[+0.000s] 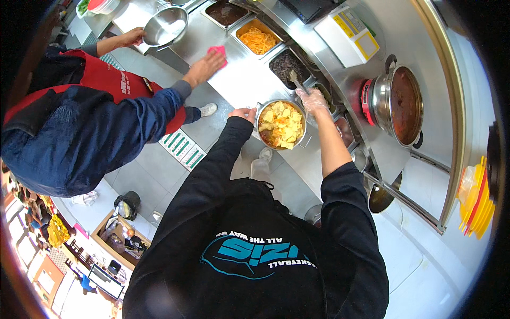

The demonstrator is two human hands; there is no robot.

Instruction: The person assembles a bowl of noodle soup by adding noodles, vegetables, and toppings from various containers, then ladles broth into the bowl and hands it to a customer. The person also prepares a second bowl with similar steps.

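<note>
A two-handled steel pot (280,125) stands at the counter's edge, heaped with pale yellow sheet-like pieces (287,119) over reddish food. My bare left hand (244,114) is at the pot's left handle, its fingers partly hidden by the sleeve and rim. To the right of the pot, my right hand (312,100), in a clear plastic glove, grips metal tongs (299,85). The tongs' tips reach over a metal bin of dark shredded food (285,67). Beside it sits a bin of orange shreds (259,40).
At left, a co-worker in a red apron (105,77) holds an empty steel pot (165,26) and presses a pink cloth (218,55) on the counter (227,81). A pot of red-brown liquid (407,105) and a white boxy device (347,36) stand on the right-hand shelf.
</note>
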